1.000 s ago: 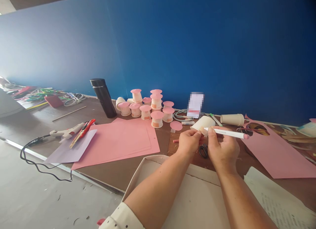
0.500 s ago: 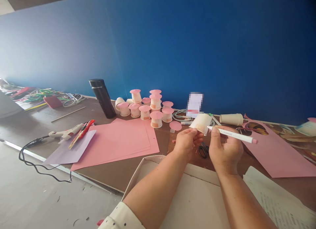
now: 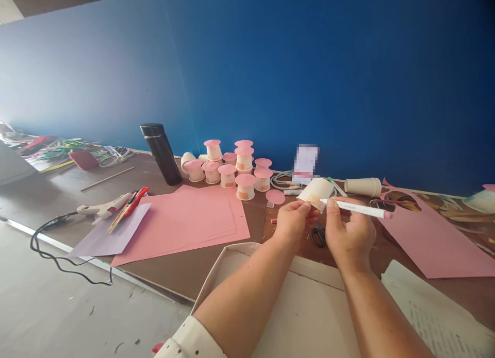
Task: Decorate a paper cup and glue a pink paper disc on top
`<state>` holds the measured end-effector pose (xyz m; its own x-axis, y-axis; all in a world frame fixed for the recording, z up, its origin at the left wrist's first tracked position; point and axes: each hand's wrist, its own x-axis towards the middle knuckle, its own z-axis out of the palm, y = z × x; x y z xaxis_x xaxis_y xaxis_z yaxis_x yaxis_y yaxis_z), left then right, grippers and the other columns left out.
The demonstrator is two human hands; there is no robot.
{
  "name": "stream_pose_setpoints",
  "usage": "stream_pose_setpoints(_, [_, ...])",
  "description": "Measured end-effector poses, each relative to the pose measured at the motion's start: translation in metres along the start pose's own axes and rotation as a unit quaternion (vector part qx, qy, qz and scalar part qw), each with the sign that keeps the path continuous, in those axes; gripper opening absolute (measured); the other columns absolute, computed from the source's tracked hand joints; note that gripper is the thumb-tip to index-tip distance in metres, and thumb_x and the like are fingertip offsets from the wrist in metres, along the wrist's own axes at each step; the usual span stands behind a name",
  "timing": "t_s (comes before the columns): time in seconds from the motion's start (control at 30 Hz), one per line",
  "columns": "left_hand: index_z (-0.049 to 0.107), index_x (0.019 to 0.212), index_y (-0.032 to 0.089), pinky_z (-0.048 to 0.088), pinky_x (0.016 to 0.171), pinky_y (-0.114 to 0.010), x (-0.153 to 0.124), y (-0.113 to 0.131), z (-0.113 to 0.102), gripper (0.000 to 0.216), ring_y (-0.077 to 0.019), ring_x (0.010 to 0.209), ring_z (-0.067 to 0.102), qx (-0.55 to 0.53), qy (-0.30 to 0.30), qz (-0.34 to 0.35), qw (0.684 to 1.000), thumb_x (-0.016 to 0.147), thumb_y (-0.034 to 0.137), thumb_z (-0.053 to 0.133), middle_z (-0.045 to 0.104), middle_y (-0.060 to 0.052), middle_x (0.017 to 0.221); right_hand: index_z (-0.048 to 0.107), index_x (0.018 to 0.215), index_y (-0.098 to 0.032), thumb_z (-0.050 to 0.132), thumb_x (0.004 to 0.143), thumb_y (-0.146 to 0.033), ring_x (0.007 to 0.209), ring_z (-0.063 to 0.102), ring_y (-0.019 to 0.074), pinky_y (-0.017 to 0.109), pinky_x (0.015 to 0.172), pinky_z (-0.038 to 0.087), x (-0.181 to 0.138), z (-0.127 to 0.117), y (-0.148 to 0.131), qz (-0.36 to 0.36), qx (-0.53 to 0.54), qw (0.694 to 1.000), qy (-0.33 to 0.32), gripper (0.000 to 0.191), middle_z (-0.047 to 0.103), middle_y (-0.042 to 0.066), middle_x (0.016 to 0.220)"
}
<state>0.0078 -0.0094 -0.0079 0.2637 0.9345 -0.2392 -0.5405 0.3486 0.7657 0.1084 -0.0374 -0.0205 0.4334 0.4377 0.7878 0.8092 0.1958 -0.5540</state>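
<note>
My left hand (image 3: 294,220) is closed on the rim of a white paper cup (image 3: 317,189), which it holds tilted above the table. A light orange-tan patch shows on the cup's side. In my right hand (image 3: 350,234) is a white marker pen (image 3: 361,208) with a pink end; its tip meets the cup's side near the patch. Small black-handled scissors (image 3: 318,235) lie below, between my hands. Left of the cup is a pink paper disc (image 3: 275,197), and beyond it stand several upturned paper cups with pink disc tops (image 3: 245,186).
Pink paper sheets (image 3: 193,214) lie at left with a lilac sheet (image 3: 116,232), a red utility knife (image 3: 129,208) and a glue gun (image 3: 104,207). A black flask (image 3: 161,154) stands behind. At right are stacked cups (image 3: 362,186) and cut pink paper (image 3: 441,239). A pale box (image 3: 305,306) sits under my forearms.
My right hand has moved the marker a little to the left, so its tip has gone from the cup's edge onto its side by the patch. The left hand stays nearly still.
</note>
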Motion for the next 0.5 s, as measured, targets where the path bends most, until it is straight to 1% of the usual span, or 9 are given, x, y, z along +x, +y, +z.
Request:
stream_pose_setpoints(0.17, [0.071,0.073,0.011,0.056,0.083,-0.030,-0.0007,0.0011,0.0014,0.016,-0.0115,0.064,0.064,0.034,0.008,0.003,0.999,0.088,0.015,0.067,0.067,-0.005,0.069,0.068,0.086,-0.019,0.057,0.088,-0.041,0.080,0.071,0.0247,0.035,0.076,0.053,0.0000,0.0001,0.0001,0.008,-0.004,1.000,-0.002,0.024,0.075,0.011,0.086])
stream_pose_setpoints(0.33, [0.071,0.073,0.012,0.056,0.081,-0.027,-0.0018,0.0030,0.0019,0.019,-0.0097,0.061,0.062,0.054,0.022,0.010,0.998,0.090,0.013,0.063,0.067,-0.004,0.068,0.066,0.086,-0.019,0.057,0.087,-0.039,0.079,0.070,0.0244,0.036,0.077,0.053,0.0001,0.0009,-0.0004,0.009,-0.010,1.000,-0.004,0.022,0.074,0.011,0.085])
stream_pose_setpoints(0.5, [0.070,0.071,0.013,0.057,0.082,-0.028,-0.0016,0.0009,0.0022,0.022,-0.0121,0.065,0.065,0.071,0.000,0.003,0.997,0.091,0.014,0.061,0.067,-0.004,0.068,0.067,0.088,-0.019,0.058,0.088,-0.042,0.082,0.070,0.0250,0.036,0.077,0.053,-0.0001,0.0015,0.0010,0.000,0.001,1.000,-0.006,0.025,0.075,0.011,0.087])
